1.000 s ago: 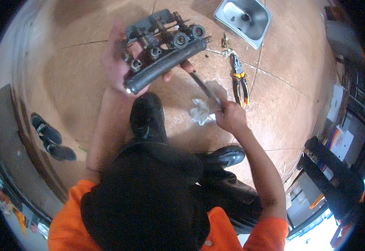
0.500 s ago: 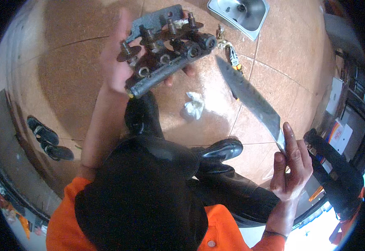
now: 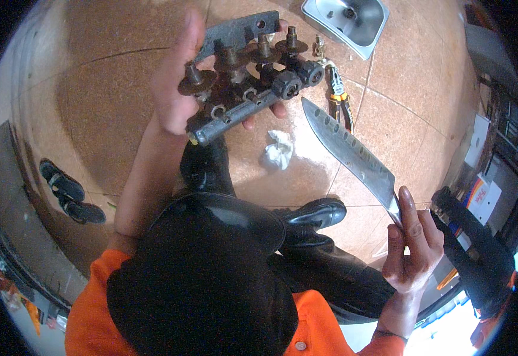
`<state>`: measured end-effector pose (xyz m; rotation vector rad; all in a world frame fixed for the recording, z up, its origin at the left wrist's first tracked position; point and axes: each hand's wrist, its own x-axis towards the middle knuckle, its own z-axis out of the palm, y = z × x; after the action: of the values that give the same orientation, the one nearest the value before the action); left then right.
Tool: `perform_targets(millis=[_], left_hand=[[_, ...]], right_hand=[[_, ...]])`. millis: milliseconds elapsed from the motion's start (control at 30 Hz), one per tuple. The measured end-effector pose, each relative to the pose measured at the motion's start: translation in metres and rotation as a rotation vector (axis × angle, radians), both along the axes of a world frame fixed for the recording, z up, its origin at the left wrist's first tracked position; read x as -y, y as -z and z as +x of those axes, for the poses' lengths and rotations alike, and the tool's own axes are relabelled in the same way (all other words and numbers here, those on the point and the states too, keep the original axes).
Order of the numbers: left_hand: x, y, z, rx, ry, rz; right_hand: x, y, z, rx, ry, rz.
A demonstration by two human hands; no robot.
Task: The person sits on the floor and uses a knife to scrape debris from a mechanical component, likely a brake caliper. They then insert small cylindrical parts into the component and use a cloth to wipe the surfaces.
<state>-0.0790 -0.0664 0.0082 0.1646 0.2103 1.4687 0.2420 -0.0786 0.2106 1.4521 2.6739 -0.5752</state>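
Manifold [image 3: 244,80], rusty cast metal, likely heavy and stiff, sits gripped at its end in the left hand [image 3: 178,89]; right hand [image 3: 412,249] pinches the knife [image 3: 351,151], blade pointing away.

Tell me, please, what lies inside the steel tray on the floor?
Inside the tray, near its top end, sit a couple of small dark metal parts. Its far end is cut off by the picture's edge, so anything there cannot be seen.

Valve assembly [image 3: 244,74] left of knife [image 3: 348,148], rag [image 3: 278,149] between (on floor), pliers [image 3: 339,101] behind
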Motion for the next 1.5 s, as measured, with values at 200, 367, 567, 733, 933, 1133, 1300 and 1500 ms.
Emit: perform_targets(millis=[200, 367, 567, 733, 933, 1133, 1300, 1500], left_hand=[[0.001, -0.010, 0.006, -0.112, 0.018, -0.039], [0.007, -0.025, 0.018, -0.355, 0.081, -0.100], [0.011, -0.035, 0.027, -0.559, 0.129, -0.163], [0.009, -0.041, 0.023, -0.479, 0.151, -0.135], [0.005, -0.019, 0.020, -0.405, 0.134, 0.025], [0.009, -0.038, 0.025, -0.622, 0.164, -0.234], [0.007, -0.027, 0.025, -0.493, 0.188, -0.184], [0.006, -0.019, 0.025, -0.450, 0.245, -0.148]], right_hand=[[-0.003, 0.000, -0.002, 0.014, -0.003, -0.032], [-0.002, -0.003, -0.003, 0.071, 0.013, -0.053], [0.007, -0.014, -0.005, -0.013, 0.538, -0.470], [0.007, -0.017, -0.019, -0.149, 0.527, -0.438], [0.010, -0.011, -0.012, 0.088, 0.195, 0.049], [0.009, -0.017, -0.013, 0.103, 0.249, -0.174], [0.000, -0.027, -0.016, 0.090, 0.194, -0.102], [-0.016, -0.028, -0.016, 0.419, -0.028, 0.073]])
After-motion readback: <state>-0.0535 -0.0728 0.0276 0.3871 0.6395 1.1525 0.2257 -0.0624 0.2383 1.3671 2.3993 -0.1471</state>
